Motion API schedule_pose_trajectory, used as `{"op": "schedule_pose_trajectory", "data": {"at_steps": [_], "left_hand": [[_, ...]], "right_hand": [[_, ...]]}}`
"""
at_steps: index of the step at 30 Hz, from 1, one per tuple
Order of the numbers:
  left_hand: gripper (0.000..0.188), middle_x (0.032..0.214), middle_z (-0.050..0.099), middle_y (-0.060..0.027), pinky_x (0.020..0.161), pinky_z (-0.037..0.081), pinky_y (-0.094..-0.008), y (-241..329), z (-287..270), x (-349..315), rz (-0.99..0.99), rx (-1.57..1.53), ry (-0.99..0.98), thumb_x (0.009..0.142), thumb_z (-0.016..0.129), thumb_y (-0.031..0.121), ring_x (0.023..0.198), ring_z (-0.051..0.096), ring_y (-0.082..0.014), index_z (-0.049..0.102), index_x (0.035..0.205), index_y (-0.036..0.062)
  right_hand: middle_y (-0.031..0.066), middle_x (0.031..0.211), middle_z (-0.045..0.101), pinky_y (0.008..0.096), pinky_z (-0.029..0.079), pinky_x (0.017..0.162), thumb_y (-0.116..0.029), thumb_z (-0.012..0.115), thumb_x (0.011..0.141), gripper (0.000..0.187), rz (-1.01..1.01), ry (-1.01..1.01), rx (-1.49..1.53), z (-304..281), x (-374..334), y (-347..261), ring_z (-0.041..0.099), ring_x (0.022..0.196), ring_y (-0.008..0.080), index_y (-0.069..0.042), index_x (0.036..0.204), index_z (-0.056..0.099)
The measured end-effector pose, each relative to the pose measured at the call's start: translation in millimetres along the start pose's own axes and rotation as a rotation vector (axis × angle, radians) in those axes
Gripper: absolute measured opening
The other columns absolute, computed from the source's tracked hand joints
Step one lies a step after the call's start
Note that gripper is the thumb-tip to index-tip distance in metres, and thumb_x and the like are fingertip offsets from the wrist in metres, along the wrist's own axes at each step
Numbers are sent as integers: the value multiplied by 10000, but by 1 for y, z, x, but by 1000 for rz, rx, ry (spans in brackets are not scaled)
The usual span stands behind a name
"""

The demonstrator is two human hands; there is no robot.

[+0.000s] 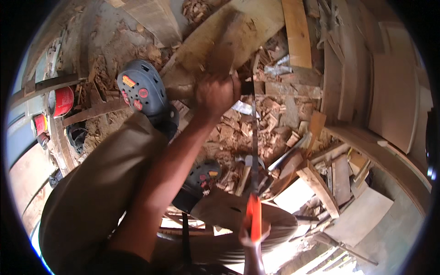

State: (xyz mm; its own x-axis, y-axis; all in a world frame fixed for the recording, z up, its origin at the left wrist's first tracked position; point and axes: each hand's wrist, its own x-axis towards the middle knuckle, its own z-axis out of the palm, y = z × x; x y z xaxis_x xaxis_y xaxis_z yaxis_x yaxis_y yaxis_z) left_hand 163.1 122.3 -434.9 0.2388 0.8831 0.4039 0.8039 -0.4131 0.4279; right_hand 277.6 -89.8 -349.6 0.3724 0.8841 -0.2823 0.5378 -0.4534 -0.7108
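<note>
My left hand (217, 94) is closed around a narrow length of wood (181, 90), pressing it down over a wide pale board (256, 23). My left foot, in a grey clog (142, 87) with colourful charms, rests beside that wood at its left. A hand saw with an orange handle (253, 217) is gripped in my right hand (252, 236), which is partly hidden and blurred. Its long thin blade (255, 151) runs away from me, passing just right of the wood's dark end. Whether the teeth are in the wood I cannot tell.
Wood chips (270, 126) and offcuts cover the ground between my feet. My other clog (201, 176) stands nearer. Planks and panels (394, 96) lean at the right, with loose boards (362, 215) below. Red tins (62, 101) stand at the left. A light plank (297, 34) lies far right.
</note>
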Motion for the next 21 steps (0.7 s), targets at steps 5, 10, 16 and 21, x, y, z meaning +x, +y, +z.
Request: {"op": "schedule_pose_trajectory", "data": {"at_steps": [5,10,16,21], "left_hand": [[302,575,614,-194,509,544,-450,6,7,1,-47,5,-125,932,550,169,470,620,-358,654,687,26],[281,581,609,-202,493,532,-477,0,-2,8,-84,-65,-148,958,532,184,497,635,-381,654,771,13],[331,622,630,-233,528,551,-504,12,1,3,-123,-52,-247,965,517,197,538,659,-393,655,760,-22],[356,646,637,-243,545,557,-499,0,-1,2,-56,-74,-135,950,534,197,551,666,-390,656,690,-14]], "right_hand": [[110,746,686,348,505,587,-88,696,818,88,100,21,205,12,42,-19,658,634,223,-10,844,665],[149,905,722,331,547,668,-103,655,801,308,23,66,91,-8,-71,2,704,717,235,30,1077,684],[80,805,656,297,487,572,-69,634,896,143,103,20,128,10,0,14,612,657,138,21,1005,659],[82,660,645,334,498,579,-84,709,800,131,146,23,145,7,-37,-1,637,604,149,7,753,627]]}}
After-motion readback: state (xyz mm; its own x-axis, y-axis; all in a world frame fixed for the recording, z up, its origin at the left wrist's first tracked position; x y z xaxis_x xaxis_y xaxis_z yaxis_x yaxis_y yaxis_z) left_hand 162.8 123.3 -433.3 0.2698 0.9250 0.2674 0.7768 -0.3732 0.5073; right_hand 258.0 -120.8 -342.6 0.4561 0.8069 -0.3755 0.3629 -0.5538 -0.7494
